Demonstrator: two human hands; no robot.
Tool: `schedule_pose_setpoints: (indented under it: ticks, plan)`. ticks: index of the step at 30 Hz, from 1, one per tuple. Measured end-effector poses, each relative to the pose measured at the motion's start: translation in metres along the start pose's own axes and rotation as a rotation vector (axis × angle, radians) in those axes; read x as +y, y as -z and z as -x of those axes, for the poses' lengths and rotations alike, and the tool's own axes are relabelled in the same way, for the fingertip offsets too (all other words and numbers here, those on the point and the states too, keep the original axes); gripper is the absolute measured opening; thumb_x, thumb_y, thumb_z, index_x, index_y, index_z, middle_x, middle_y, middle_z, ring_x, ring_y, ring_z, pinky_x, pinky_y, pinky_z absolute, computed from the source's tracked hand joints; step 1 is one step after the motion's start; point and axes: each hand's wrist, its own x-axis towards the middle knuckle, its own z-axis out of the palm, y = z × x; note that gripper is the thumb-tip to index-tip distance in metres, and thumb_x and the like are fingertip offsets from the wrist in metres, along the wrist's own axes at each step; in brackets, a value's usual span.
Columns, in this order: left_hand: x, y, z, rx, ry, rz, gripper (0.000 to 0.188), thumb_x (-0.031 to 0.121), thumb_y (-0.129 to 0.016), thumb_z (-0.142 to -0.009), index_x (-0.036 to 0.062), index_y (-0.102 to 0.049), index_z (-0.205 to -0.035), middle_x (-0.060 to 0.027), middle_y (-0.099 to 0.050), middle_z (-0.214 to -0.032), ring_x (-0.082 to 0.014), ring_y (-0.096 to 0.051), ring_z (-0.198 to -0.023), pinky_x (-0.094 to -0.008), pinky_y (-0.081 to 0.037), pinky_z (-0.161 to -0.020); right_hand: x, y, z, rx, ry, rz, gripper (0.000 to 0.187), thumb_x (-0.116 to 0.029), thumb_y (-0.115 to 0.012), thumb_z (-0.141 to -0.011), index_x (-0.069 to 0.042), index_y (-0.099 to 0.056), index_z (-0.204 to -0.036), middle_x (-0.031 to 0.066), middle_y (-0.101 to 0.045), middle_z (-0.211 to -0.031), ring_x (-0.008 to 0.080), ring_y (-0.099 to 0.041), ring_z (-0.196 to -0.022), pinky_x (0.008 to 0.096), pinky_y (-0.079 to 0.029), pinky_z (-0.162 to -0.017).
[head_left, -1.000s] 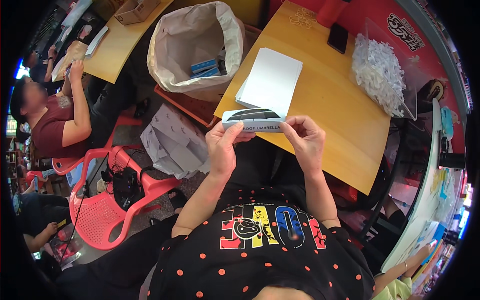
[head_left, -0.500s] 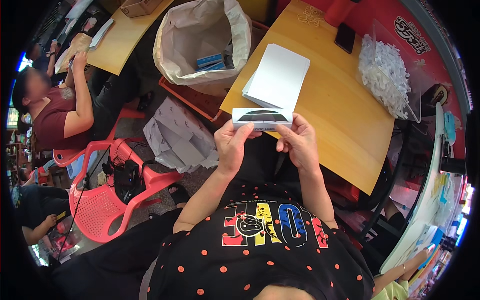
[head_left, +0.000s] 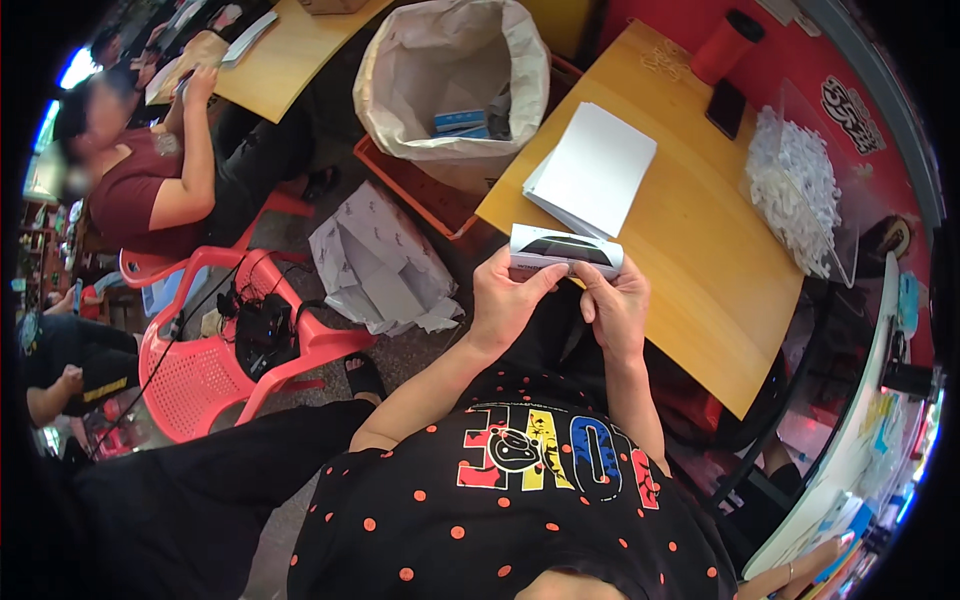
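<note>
Between both hands, just off the near edge of the yellow table, is a white printed paper sheet [head_left: 562, 247] with a picture of a black umbrella. It is bent over into a curved, rolled shape. My left hand [head_left: 508, 300] grips its left end, thumb along the lower edge. The right end is held by my right hand [head_left: 617, 308], its thumb close to the left thumb at the middle of that edge. Fingers behind the sheet are hidden. Just beyond lies a stack of white sheets [head_left: 600, 165], slightly fanned.
The yellow table [head_left: 715, 300] carries a clear bin of small white plastic pieces [head_left: 795, 190], a dark phone [head_left: 724, 108] and a red cup [head_left: 728, 45]. A large white sack [head_left: 400, 120] holds blue boxes. Left are a pink chair [head_left: 195, 385] and a seated person [head_left: 150, 190].
The sheet has gone from a flatter strip facing me to a curved roll. My thumbs have come closer together along its lower edge. The whole view has shifted slightly.
</note>
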Motion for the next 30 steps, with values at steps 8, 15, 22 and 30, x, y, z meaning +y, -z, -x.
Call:
schedule_pose_setpoints:
  ticks: [8,15,22,30]
  plan:
    - [-0.016,0.048,-0.006,-0.234,0.264,0.288,0.030,0.023,-0.050,-0.096,-0.0029,-0.061,-0.106,-0.0132,-0.067,-0.094,-0.0196,-0.067,-0.069,-0.0276,-0.053,-0.061,0.000,0.020,0.000,-0.182,-0.215,0.149,0.022,-0.015,-0.055,-0.095,0.005,-0.061,-0.100,0.0028,-0.059,-0.068,0.0039,-0.040,-0.036,0.0183,-0.027,-0.032]
    - [-0.026,0.091,0.007,-0.118,0.357,0.213,0.021,0.019,-0.063,-0.089,-0.0017,-0.066,-0.094,-0.0077,-0.065,-0.081,-0.0125,-0.063,-0.059,-0.0207,-0.047,-0.049,0.014,0.029,-0.003,-0.287,-0.136,0.408,0.019,-0.014,-0.060,-0.092,0.004,-0.064,-0.090,-0.0011,-0.056,-0.063,0.0020,-0.041,-0.043,0.0170,-0.028,-0.039]
    - [-0.012,0.107,-0.004,-0.077,0.366,0.228,0.016,0.014,-0.069,-0.082,-0.0019,-0.067,-0.082,-0.0047,-0.061,-0.061,-0.0113,-0.058,-0.044,-0.0198,-0.040,-0.037,0.017,0.023,0.001,-0.168,-0.144,0.086,0.024,-0.017,-0.051,-0.097,0.003,-0.065,-0.092,0.0054,-0.063,-0.075,0.0063,-0.046,-0.050,0.0186,-0.034,-0.045]
    - [0.052,0.118,-0.117,0.061,-0.001,0.425,0.032,0.024,-0.063,-0.090,-0.0041,-0.060,-0.104,-0.0143,-0.066,-0.091,-0.0171,-0.066,-0.074,-0.0235,-0.053,-0.058,-0.007,0.035,-0.007,-0.036,0.043,0.238,0.020,-0.013,-0.054,-0.094,0.002,-0.067,-0.098,0.0066,-0.067,-0.084,0.0047,-0.047,-0.057,0.0177,-0.036,-0.053]
